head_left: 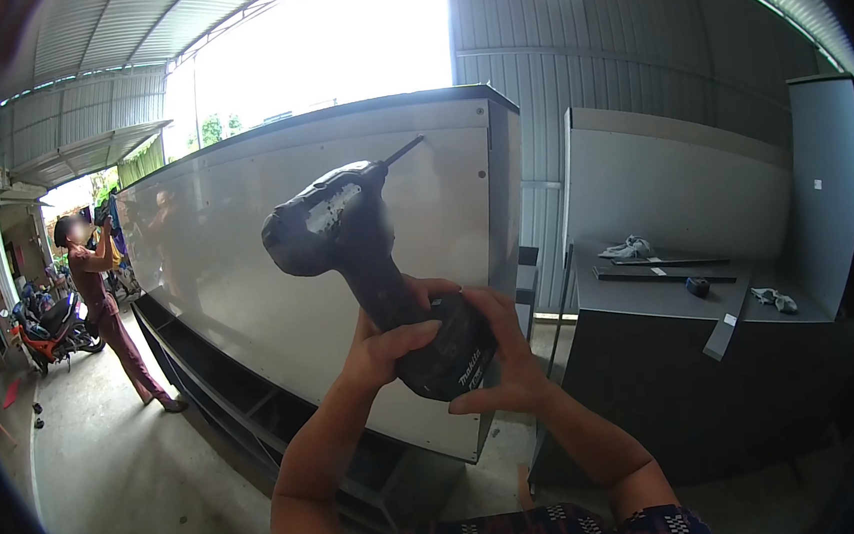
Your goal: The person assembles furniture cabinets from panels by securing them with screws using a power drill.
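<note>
A dark cordless drill [328,220] is held up in front of me, its long bit pointing up and to the right. My left hand [385,349] is closed around the lower handle, thumb lying across the front near the battery. Against the other side of the battery [446,351], my right hand [506,353] grips with thumb below and fingers above. Behind the drill stands a large white panel [247,271], the back of a long cabinet, with screw heads along its right edge. The bit tip overlaps the panel's upper right part in this view.
Dark open compartments [226,393] run along the panel's foot. To the right, a grey-topped cabinet [640,300] bears dark strips, gloves [774,300] and a tape measure [697,287]. A person [104,302] stands at the panel's far left end, near a motorcycle [56,326].
</note>
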Action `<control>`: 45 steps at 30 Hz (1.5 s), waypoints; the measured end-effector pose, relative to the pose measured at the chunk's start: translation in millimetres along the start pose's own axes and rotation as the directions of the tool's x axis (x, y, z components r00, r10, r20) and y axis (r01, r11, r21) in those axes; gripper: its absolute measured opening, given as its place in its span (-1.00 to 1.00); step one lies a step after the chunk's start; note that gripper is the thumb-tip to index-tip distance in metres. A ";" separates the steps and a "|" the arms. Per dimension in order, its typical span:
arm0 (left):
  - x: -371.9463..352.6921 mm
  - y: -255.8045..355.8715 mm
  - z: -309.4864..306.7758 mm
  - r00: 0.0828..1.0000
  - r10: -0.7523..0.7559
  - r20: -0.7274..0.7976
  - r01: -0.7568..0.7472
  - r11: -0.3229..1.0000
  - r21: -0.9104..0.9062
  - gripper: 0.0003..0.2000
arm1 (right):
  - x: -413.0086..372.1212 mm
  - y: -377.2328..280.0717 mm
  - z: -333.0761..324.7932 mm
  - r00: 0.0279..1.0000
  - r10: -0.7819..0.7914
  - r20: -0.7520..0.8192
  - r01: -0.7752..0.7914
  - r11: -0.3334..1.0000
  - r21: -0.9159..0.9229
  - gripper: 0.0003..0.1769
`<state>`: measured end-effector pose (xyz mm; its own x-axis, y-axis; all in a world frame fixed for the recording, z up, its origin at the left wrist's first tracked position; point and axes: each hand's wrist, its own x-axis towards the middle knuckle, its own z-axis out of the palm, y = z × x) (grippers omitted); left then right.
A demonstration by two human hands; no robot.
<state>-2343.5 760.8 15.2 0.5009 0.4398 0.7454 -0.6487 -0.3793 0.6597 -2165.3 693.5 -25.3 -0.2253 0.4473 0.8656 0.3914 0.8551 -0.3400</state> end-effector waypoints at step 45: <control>-9.1 8.9 -74.8 0.963 0.073 -0.261 -0.068 0.997 0.027 -0.72 | 63.6 43.9 56.5 0.987 -0.004 0.159 -0.021 0.988 0.156 0.25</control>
<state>-2396.7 814.3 7.1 0.2855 0.6080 0.7408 -0.6659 -0.4301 0.6096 -2212.9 774.3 -6.0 -0.3657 0.4795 0.7977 0.2522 0.8760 -0.4110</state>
